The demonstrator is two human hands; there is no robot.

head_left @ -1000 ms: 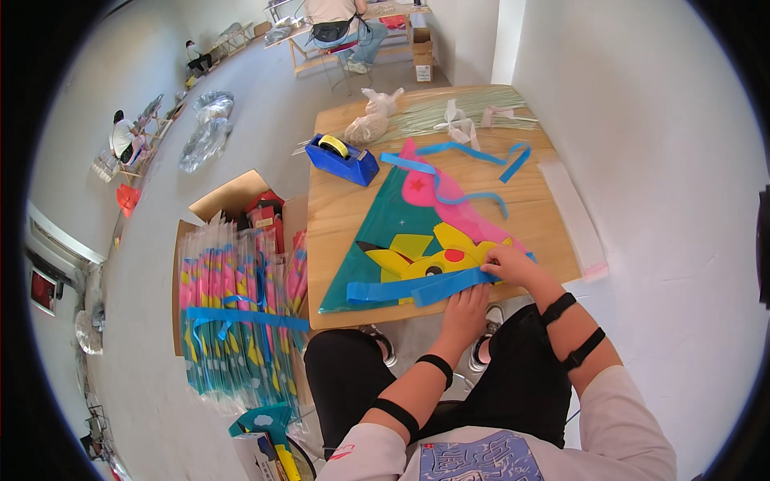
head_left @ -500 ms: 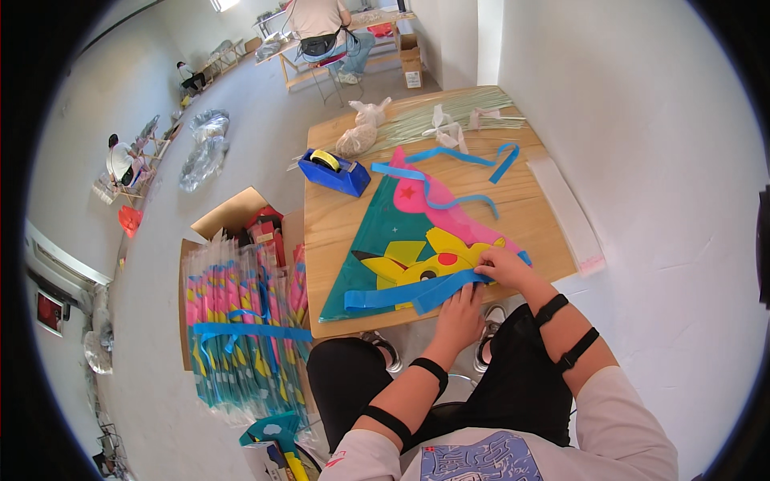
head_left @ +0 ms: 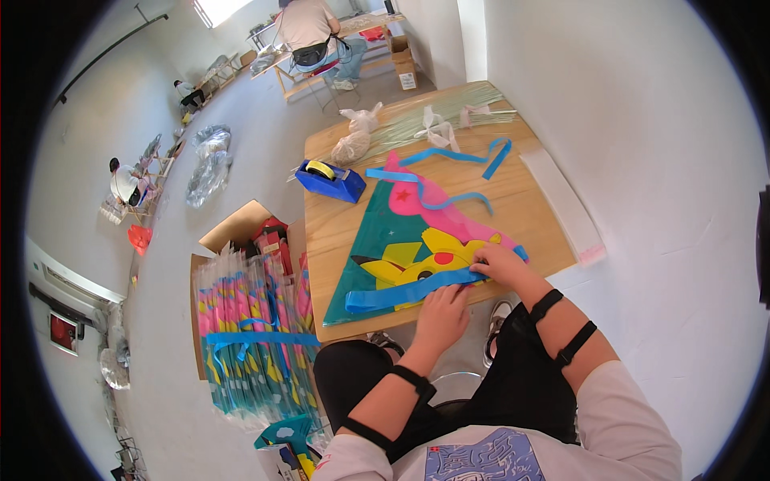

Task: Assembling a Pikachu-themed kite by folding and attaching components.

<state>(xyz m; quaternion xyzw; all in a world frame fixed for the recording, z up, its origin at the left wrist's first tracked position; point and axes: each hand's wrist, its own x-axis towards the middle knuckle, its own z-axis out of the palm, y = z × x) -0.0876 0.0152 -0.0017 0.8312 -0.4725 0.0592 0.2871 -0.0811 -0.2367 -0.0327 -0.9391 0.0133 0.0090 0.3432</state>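
Observation:
A triangular plastic kite [head_left: 365, 264] in teal, pink and yellow, with a cartoon face, lies on the wooden table [head_left: 333, 224]. Along its near edge runs a blue strip [head_left: 385, 297], folded over at its left end. My left hand [head_left: 442, 317] is at that near edge, fingers closed on the kite's border just below the strip. My right hand [head_left: 499, 263] has its fingers curled and pinching at the strip's right part, over the yellow face. The fingertips of both hands are partly hidden. Loose blue streamers [head_left: 449, 200] trail across the kite's pink side and the table.
A blue tape dispenser [head_left: 330, 183] stands at the table's left. Farther back are tied plastic bags [head_left: 353, 146] and thin pale rods [head_left: 401, 120]. Left of the table, a carton [head_left: 241, 227] stands by bundled wrapped kites [head_left: 253, 345]. A wall [head_left: 626, 120] rises on the right.
My left hand has moved slightly left and down along the near edge. The strip's loose end that hung beside it no longer shows. My right hand stays at about the same spot.

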